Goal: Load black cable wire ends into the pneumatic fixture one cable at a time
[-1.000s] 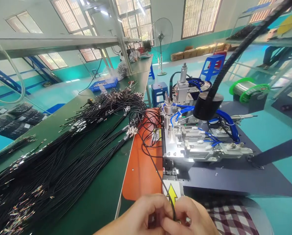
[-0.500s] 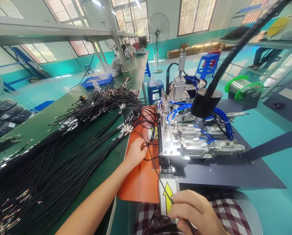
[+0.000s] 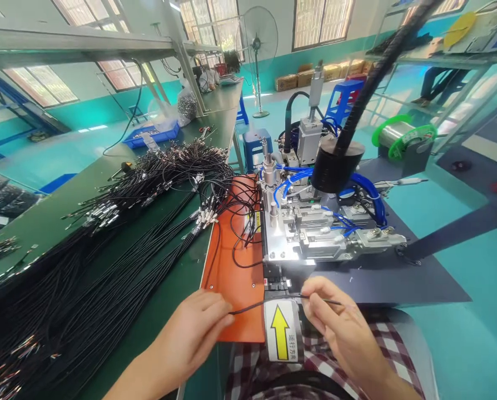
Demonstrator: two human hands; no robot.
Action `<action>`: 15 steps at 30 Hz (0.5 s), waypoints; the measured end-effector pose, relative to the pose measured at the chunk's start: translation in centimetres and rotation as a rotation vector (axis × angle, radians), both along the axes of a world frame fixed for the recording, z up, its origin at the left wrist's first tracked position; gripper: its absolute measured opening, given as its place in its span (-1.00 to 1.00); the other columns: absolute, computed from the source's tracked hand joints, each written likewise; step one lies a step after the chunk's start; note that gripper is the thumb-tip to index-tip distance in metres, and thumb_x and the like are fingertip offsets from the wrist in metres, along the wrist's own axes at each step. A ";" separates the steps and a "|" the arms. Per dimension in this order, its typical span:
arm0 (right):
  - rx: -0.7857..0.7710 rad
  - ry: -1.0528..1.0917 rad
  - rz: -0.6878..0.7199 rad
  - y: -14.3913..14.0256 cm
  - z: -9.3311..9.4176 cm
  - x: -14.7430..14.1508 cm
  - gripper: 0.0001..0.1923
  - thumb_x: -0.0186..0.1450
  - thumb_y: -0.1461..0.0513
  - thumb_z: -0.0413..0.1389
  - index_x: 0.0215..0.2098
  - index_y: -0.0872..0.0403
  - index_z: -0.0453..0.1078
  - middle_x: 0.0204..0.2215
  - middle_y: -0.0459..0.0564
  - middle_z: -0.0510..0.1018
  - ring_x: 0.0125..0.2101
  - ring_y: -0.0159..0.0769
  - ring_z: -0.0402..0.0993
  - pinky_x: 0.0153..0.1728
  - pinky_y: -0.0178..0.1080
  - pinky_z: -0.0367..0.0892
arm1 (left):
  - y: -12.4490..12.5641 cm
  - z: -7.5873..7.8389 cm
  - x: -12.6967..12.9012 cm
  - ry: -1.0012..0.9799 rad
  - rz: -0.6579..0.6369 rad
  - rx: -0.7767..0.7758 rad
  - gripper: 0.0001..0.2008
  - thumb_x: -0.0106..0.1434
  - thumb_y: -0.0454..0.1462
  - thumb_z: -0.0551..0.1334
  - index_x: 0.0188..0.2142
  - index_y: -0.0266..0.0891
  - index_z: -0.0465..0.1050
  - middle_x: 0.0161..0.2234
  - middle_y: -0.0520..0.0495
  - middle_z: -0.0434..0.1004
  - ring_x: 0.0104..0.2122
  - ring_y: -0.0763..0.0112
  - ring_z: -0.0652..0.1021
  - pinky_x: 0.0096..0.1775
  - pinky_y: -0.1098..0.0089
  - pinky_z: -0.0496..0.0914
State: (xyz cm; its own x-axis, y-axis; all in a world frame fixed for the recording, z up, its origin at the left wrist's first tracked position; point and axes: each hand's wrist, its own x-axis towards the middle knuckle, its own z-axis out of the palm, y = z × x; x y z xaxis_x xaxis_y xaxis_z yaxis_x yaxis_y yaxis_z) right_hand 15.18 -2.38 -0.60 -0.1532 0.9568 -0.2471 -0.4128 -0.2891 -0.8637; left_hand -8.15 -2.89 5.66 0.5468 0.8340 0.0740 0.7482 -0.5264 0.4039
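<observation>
Holding a black cable [image 3: 254,306] between two bare hands — left hand [image 3: 196,329] nearly closed, cable emerging at its fingertips; right hand [image 3: 339,326] pinching farther along, thumb against fingers. From here the cable passes over the orange board [image 3: 240,330] and the top of the yellow-arrow plate [image 3: 280,333]. Silver machine [image 3: 321,244] just beyond — heaps of black cables [image 3: 85,272] on the green table [image 3: 77,188], leftward.
</observation>
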 end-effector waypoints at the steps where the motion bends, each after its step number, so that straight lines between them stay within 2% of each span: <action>1: -0.026 0.016 0.013 0.1 0.6 -0.2 -0.58 0.01 -0.09 0.31 -0.45 0.06 0.40 -0.66 -0.19 0.31 -0.64 -0.45 0.18 -0.60 -0.37 0.16 | -0.3 -0.4 -0.3 0.013 0.063 -0.057 -0.70 0.36 -0.28 -0.04 -0.47 -0.19 0.33 -0.58 0.03 0.34 -0.56 0.41 0.35 -0.44 0.43 0.27; 2: -0.031 0.023 0.045 0.2 1.0 -0.6 -0.53 -0.05 -0.14 0.31 -0.50 0.07 0.39 -0.67 -0.19 0.31 -0.65 -0.46 0.18 -0.60 -0.36 0.17 | -0.6 -0.9 -0.3 0.004 0.123 -0.115 -0.74 0.35 -0.26 0.00 -0.42 -0.18 0.37 -0.54 0.02 0.37 -0.53 0.39 0.38 -0.41 0.43 0.29; 4: -0.028 0.005 0.118 0.2 1.2 -1.2 -0.53 -0.02 -0.13 0.29 -0.51 0.08 0.38 -0.65 -0.15 0.38 -0.68 -0.48 0.18 -0.61 -0.35 0.17 | -1.1 -2.1 0.3 -0.097 0.205 -0.211 -0.83 0.32 -0.21 0.06 -0.24 -0.16 0.41 -0.43 -0.02 0.44 -0.43 0.33 0.44 -0.35 0.41 0.33; 6: -0.007 -0.036 0.182 0.0 0.4 -1.7 -0.64 0.09 -0.04 0.27 -0.44 0.09 0.40 -0.59 -0.12 0.46 -0.66 -0.47 0.21 -0.58 -0.35 0.19 | -1.5 -3.2 1.7 -0.257 0.225 -0.337 -0.75 0.31 -0.18 0.09 -0.05 -0.13 0.34 -0.32 -0.06 0.47 -0.34 0.30 0.47 -0.31 0.41 0.35; 8: 0.022 -0.074 0.197 -0.3 -0.8 -1.6 -0.77 0.18 0.09 0.24 -0.32 0.08 0.41 -0.52 -0.11 0.50 -0.59 -0.45 0.28 -0.52 -0.36 0.22 | -1.6 -3.7 3.3 -0.405 0.203 -0.516 -0.70 0.35 -0.17 0.05 0.05 -0.12 0.25 -0.33 -0.04 0.45 -0.36 0.35 0.46 -0.33 0.43 0.34; 11: 0.006 -0.106 0.145 -0.5 -1.6 -0.8 -0.87 0.20 0.20 0.22 -0.30 0.06 0.41 -0.52 -0.16 0.45 -0.57 -0.46 0.27 -0.52 -0.38 0.22 | -1.5 -3.7 4.7 -0.513 0.191 -0.724 -0.72 0.40 -0.17 -0.02 0.07 -0.10 0.19 -0.37 0.01 0.43 -0.38 0.40 0.43 -0.35 0.45 0.31; 15: 0.084 -0.222 0.129 -0.5 -1.4 0.2 -0.95 0.19 0.24 0.21 -0.40 0.07 0.46 -0.51 -0.13 0.46 -0.52 -0.42 0.28 -0.48 -0.35 0.23 | -1.0 -3.4 5.6 -0.538 0.220 -0.731 -0.72 0.38 -0.19 0.03 0.07 -0.08 0.15 -0.27 -0.02 0.42 -0.28 0.37 0.42 -0.30 0.42 0.29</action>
